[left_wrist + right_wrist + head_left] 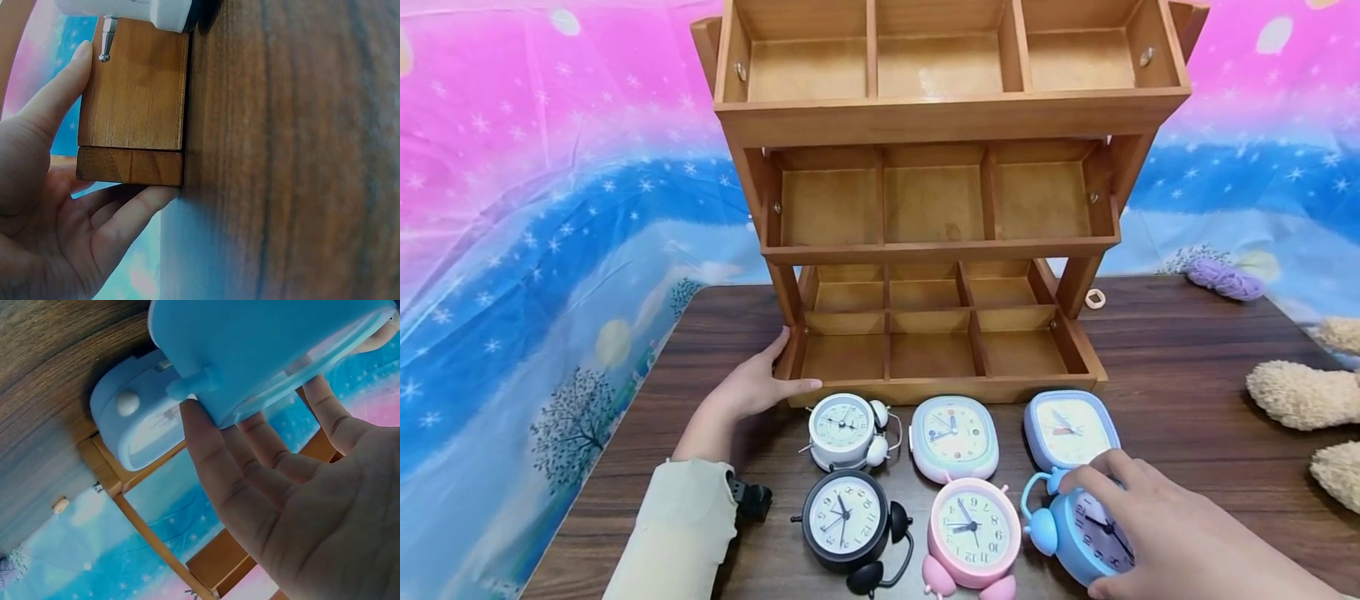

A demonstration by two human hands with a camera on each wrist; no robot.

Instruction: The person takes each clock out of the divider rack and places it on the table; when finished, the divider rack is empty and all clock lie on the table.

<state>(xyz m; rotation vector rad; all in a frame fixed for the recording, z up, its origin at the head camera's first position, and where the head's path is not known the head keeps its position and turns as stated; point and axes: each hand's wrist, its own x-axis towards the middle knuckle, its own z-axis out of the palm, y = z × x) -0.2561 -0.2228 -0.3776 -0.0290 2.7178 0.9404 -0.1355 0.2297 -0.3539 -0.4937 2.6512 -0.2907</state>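
Observation:
My left hand (758, 385) grips the left front corner of a wooden tiered shelf (925, 390), thumb along the front rim and fingers against the side. My right hand (1157, 521) holds a light-blue twin-bell alarm clock (1078, 550), fingers over its face and thumb at its near edge; its bells point left. Just beyond is a blue rounded-square clock (1067, 425). Left of the held clock is a pink alarm clock (973, 533) with its bells toward me, then a black alarm clock (846, 517). Behind these are a white alarm clock (842, 427) and a pastel rounded-square clock (953, 435).
The shelf's tiers are divided into bare compartments (932, 204). On the dark wooden table (1180, 375), a purple yarn bundle (1225, 277) and a small wooden ring (1095, 298) lie at the back right. Fluffy beige shapes (1300, 396) reach in at the right edge.

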